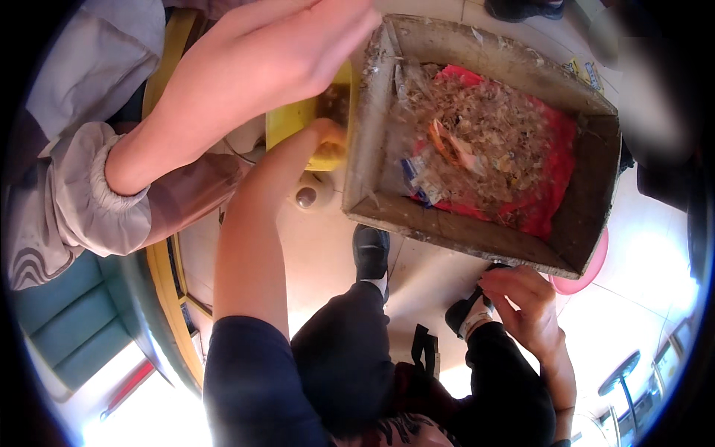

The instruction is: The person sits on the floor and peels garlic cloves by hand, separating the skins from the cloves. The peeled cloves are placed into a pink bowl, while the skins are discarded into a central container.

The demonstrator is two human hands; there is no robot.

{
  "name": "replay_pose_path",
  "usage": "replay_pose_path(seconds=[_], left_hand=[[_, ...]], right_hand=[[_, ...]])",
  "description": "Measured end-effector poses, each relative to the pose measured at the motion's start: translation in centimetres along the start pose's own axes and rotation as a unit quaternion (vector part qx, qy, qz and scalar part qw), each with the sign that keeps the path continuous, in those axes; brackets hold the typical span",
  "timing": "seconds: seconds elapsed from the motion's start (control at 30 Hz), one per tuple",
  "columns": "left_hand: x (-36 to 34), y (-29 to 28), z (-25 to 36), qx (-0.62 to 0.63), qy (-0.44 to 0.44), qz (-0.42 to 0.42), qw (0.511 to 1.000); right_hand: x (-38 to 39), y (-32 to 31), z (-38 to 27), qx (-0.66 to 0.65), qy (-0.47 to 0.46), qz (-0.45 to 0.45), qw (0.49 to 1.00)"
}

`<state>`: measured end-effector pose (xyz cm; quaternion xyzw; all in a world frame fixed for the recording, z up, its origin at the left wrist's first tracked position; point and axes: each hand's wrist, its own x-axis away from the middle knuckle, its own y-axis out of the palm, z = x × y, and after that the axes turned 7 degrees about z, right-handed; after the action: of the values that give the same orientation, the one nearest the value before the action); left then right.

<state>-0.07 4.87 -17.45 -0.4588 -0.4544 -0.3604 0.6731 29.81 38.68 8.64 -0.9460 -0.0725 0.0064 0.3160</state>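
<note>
My left hand [328, 134] reaches into a yellow basin [283, 127] that holds something dark. Its fingers are blurred and partly hidden there. Lower right, my right hand [530, 307] is closed in a pinch below the near corner of a worn wooden box [477, 242]. Whatever that pinch holds, if anything, is too small to make out. Inside the box a heap of brownish fluff [491, 138], perhaps feathers, lies on a red plastic sheet [558, 179]. An orange and pink scrap [454, 145] rests on the fluff, with a blue and white wrapper [418, 182] beside it.
From the left, another person's arm in a light sleeve cover [93, 197] crosses above my left forearm, hand [298, 52] near the box's far left corner. A pink round rim [585, 268] shows under the box. Dark shoes [371, 249] stand on the tiles; a teal seat [74, 313] is at left.
</note>
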Motion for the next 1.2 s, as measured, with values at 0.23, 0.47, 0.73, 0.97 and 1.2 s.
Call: replay_pose_path(seconds=[0.23, 0.47, 0.73, 0.97, 1.2], left_hand=[[4.1, -0.9, 3.5, 0.058, 0.108, -0.118, 0.985], [9.7, -1.6, 1.4, -0.059, 0.24, 0.344, 0.906], [11.5, -1.3, -0.9, 0.369, 0.222, 0.336, 0.838], [13.8, -1.4, -0.3, 0.834, 0.246, 0.051, 0.491], [15.1, -1.0, 0.2, 0.82, 0.324, -0.118, 0.456]], right_hand=[[-0.4, -0.1, -1.1, -0.007, 0.0, 0.021, 1.0], [-0.9, 0.5, -2.4, -0.025, -0.035, 0.003, 0.999], [-1.5, 1.0, -3.1, -0.045, -0.054, 0.009, 0.997], [-1.6, 0.9, -3.7, -0.041, -0.05, 0.001, 0.998], [-1.8, 1.2, -3.8, -0.044, -0.054, 0.003, 0.998]])
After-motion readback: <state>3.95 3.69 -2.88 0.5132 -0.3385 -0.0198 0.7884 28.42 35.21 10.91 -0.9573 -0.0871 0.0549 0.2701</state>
